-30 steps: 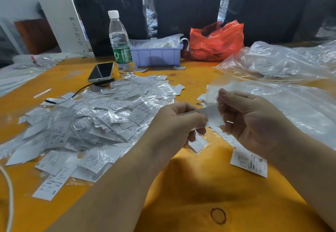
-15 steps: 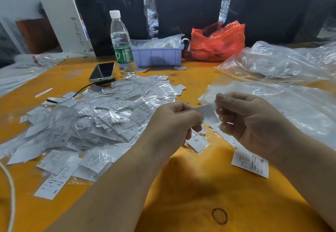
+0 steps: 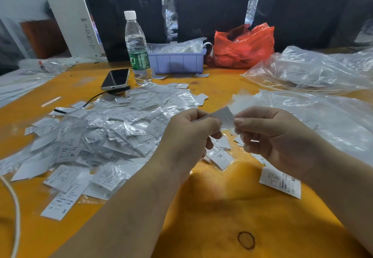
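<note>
A person's left hand [image 3: 187,134] and right hand [image 3: 278,142] pinch opposite ends of a small white label [image 3: 224,117], fingers curled round it, holding it in the air just above the orange surface [image 3: 201,207]. To the left lies a heap of bagged labels [image 3: 101,136], and a bagged XL label [image 3: 221,158] lies right below the hands. Farther back stand a water bottle [image 3: 137,45], a phone [image 3: 116,79], a lilac tray [image 3: 177,62] and a red bag [image 3: 244,45], with clear plastic bags [image 3: 312,72] at right.

light: bright overhead | glare: plastic bags [image 3: 314,69]; edges: warped, soft
</note>
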